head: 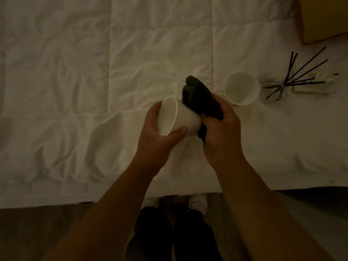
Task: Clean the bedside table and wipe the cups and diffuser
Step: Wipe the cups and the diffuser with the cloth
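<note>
My left hand point(159, 131) grips a white cup point(174, 115) tilted on its side, its mouth facing left and toward me. My right hand point(221, 129) holds a dark cloth point(201, 99) pressed against the cup's base and outer wall. A second white cup with a handle point(242, 88) lies on the white bedding to the right. Beside that one, a clear reed diffuser point(282, 87) with several black sticks fanning out rests on the bedding.
A white quilted duvet point(84, 91) covers the bed and ends at an edge near me. A yellowish pillow point(323, 19) sits at the top right. Dark floor and my shoes point(197, 202) show below the bed edge.
</note>
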A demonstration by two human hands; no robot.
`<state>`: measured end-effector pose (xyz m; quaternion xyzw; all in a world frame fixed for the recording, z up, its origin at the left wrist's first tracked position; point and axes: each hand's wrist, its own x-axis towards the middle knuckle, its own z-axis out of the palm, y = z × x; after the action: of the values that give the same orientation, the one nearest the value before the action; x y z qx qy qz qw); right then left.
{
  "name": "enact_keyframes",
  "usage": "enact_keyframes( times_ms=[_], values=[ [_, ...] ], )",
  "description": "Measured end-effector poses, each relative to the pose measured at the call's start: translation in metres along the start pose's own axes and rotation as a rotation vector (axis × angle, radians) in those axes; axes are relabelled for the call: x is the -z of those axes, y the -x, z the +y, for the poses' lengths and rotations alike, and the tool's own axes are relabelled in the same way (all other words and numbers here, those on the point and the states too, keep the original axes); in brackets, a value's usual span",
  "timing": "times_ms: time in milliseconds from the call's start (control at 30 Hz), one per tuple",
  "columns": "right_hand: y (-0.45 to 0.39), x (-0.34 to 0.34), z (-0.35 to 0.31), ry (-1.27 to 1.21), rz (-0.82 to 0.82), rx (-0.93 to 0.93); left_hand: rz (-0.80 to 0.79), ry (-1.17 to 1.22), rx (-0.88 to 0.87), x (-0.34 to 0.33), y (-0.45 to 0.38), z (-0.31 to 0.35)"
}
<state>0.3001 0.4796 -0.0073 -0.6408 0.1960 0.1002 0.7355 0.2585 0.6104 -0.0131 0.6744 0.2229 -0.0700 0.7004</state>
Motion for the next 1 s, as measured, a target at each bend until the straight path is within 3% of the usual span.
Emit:
enact_keyframes(
  times_ms=[167,433,567,600,700,767,867,1000],
  values=[
    [0.012,-0.006,0.004,-0.21,0.069,-0.036,0.122,0.099,0.009,-0.012,0.009,0.0],
    [0.031,-0.002,0.002,0.127,-0.006,0.275,0.061,0.673,0.161,-0.018,0.002,0.018],
    [0.035,0.006,0.01,0.441,0.017,0.608,0.028,0.773,0.388,-0.019,0.007,0.023],
    [0.033,0.008,0.01,0.429,0.038,0.596,0.0,0.671,0.426,-0.017,0.006,0.024],
    [0.025,0.008,-0.002,0.167,0.094,0.279,-0.082,0.431,0.436,-0.012,0.002,0.029],
    [0.021,0.005,-0.01,-0.018,0.094,0.128,-0.065,0.467,0.39,-0.015,-0.001,0.034],
    [0.021,-0.001,-0.019,-0.191,0.109,0.054,0.016,0.577,0.316,-0.026,-0.001,0.038],
    [0.03,-0.008,-0.022,-0.347,0.161,-0.047,0.118,0.817,0.407,-0.038,0.002,0.039]
  ],
)
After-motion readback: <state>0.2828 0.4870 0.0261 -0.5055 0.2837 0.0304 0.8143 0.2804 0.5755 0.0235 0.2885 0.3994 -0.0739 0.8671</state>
